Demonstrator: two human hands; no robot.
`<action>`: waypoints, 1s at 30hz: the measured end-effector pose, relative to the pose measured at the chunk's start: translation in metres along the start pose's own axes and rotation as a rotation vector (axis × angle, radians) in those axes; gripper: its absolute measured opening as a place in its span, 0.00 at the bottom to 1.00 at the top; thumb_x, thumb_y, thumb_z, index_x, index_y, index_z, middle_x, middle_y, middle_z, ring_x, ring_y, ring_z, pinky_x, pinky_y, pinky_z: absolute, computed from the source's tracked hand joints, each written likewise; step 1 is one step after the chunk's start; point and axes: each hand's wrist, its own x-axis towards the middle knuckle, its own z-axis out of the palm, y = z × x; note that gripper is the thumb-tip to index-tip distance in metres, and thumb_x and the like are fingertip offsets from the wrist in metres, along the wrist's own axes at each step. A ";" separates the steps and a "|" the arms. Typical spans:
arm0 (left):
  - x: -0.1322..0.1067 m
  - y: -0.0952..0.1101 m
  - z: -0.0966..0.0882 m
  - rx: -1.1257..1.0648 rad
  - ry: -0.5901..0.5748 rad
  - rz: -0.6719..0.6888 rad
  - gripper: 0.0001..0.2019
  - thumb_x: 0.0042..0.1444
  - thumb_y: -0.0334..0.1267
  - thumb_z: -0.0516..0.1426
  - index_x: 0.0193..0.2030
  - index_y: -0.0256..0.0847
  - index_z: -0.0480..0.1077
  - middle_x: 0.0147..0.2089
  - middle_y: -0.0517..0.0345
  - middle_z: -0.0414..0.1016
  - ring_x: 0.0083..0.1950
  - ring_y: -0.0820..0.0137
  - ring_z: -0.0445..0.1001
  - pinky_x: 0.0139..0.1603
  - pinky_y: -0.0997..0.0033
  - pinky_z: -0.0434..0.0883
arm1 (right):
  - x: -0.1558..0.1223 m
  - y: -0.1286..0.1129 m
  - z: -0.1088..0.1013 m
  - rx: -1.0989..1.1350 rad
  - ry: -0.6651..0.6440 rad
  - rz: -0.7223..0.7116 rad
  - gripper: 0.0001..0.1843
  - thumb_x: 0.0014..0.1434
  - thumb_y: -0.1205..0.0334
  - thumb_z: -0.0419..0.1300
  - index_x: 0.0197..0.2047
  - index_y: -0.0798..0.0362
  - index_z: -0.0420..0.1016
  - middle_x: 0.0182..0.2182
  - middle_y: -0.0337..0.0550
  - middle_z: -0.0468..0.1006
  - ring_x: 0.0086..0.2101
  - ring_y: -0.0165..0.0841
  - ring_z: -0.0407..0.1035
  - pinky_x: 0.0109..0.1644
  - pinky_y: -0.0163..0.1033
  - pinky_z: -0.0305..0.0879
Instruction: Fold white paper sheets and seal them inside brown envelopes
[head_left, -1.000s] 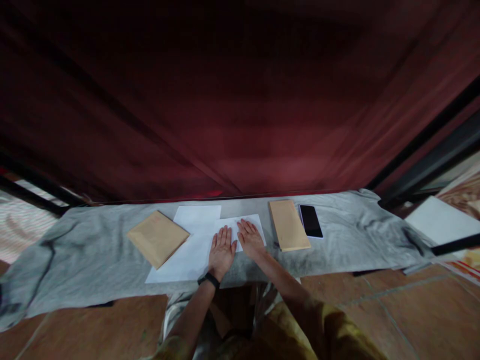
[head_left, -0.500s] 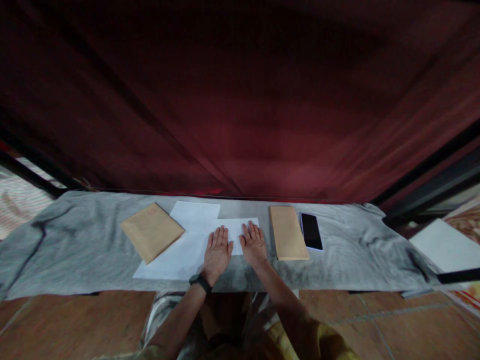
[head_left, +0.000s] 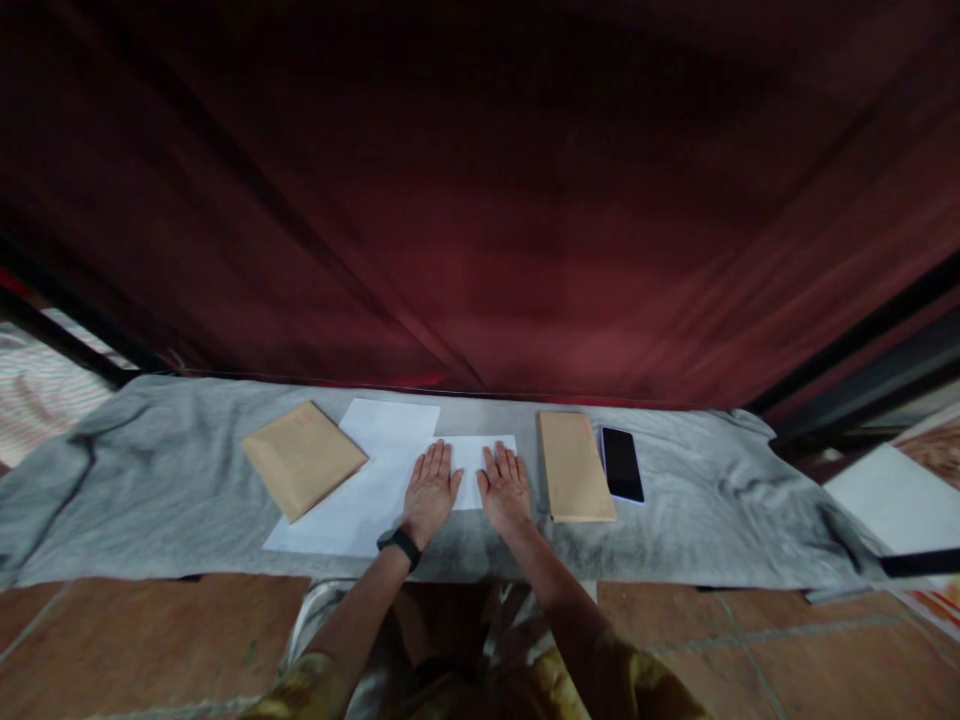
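Both hands lie flat, fingers stretched out, on a small folded white paper [head_left: 471, 458] on a grey cloth [head_left: 150, 500]. My left hand [head_left: 430, 492], with a black band at the wrist, presses the paper's left part. My right hand [head_left: 504, 489] presses its right part. A larger stack of white sheets [head_left: 367, 490] lies under and left of the folded paper. A brown envelope [head_left: 303, 458] overlaps the sheets at the left. A second brown envelope [head_left: 574, 465] lies just right of my right hand.
A black phone [head_left: 622, 464] lies screen up beside the right envelope. A dark red curtain [head_left: 480, 220] hangs behind the cloth. A white board [head_left: 889, 500] sits at the far right. Reddish floor tiles [head_left: 150, 640] run along the near side.
The hands have stayed flat on the folded paper, side by side. The view has shifted slightly, so everything sits a little lower and more level in the frame.
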 end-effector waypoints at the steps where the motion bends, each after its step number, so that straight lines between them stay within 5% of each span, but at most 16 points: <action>1: -0.004 -0.003 -0.001 0.005 0.007 -0.006 0.31 0.69 0.47 0.40 0.71 0.27 0.57 0.72 0.37 0.59 0.74 0.56 0.55 0.72 0.50 0.56 | 0.000 0.000 0.000 0.005 0.005 -0.003 0.28 0.72 0.55 0.48 0.72 0.51 0.58 0.71 0.52 0.54 0.68 0.44 0.53 0.71 0.54 0.46; 6: -0.015 -0.002 -0.013 0.045 0.047 -0.024 0.30 0.69 0.45 0.41 0.70 0.26 0.58 0.71 0.35 0.59 0.74 0.53 0.55 0.73 0.46 0.55 | 0.000 0.000 -0.001 0.005 -0.004 -0.002 0.28 0.72 0.55 0.48 0.72 0.51 0.57 0.72 0.51 0.52 0.69 0.43 0.52 0.71 0.54 0.45; 13: -0.043 0.027 -0.022 0.005 -0.052 0.198 0.27 0.69 0.46 0.45 0.70 0.41 0.59 0.73 0.49 0.59 0.74 0.59 0.55 0.74 0.49 0.55 | -0.001 0.001 0.002 0.006 0.029 -0.014 0.28 0.72 0.55 0.48 0.72 0.50 0.57 0.71 0.50 0.55 0.69 0.43 0.52 0.71 0.54 0.46; 23: -0.070 0.012 -0.026 0.019 -0.039 0.122 0.32 0.68 0.53 0.45 0.73 0.36 0.54 0.74 0.43 0.56 0.75 0.59 0.54 0.73 0.53 0.57 | -0.002 0.002 0.003 0.007 0.014 -0.004 0.29 0.72 0.55 0.48 0.72 0.51 0.57 0.71 0.51 0.54 0.69 0.43 0.51 0.71 0.54 0.45; 30: -0.070 0.015 -0.028 0.033 -0.023 0.147 0.29 0.67 0.52 0.49 0.72 0.48 0.57 0.75 0.44 0.54 0.74 0.56 0.55 0.71 0.50 0.60 | -0.013 0.011 0.003 -0.018 0.070 0.029 0.29 0.71 0.56 0.49 0.71 0.57 0.58 0.70 0.54 0.57 0.68 0.45 0.52 0.71 0.53 0.47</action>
